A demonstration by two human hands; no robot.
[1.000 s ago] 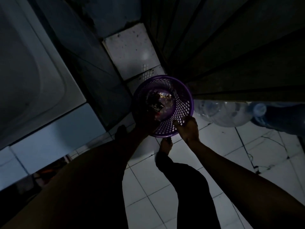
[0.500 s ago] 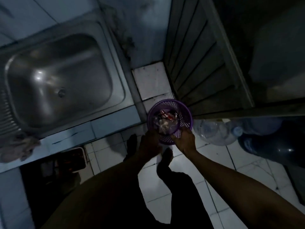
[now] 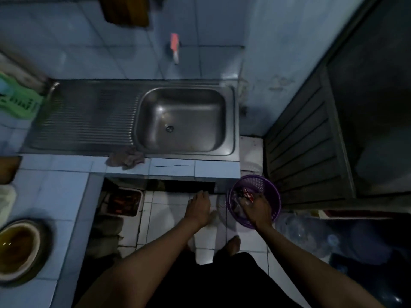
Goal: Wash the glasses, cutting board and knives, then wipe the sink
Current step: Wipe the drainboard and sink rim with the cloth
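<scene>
sink (image 3: pixel 184 121) right of drainboard (image 3: pixel 84 121) | cloth (image 3: pixel 125 158) on counter edge (before sink) | basket (image 3: pixel 274 197) on floor, right

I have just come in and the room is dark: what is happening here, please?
A person stands before a steel sink that holds no dishes. The right hand reaches into a purple basket on the floor, where some rubbish lies. The left hand hangs free with relaxed fingers. A crumpled cloth lies on the counter edge.
</scene>
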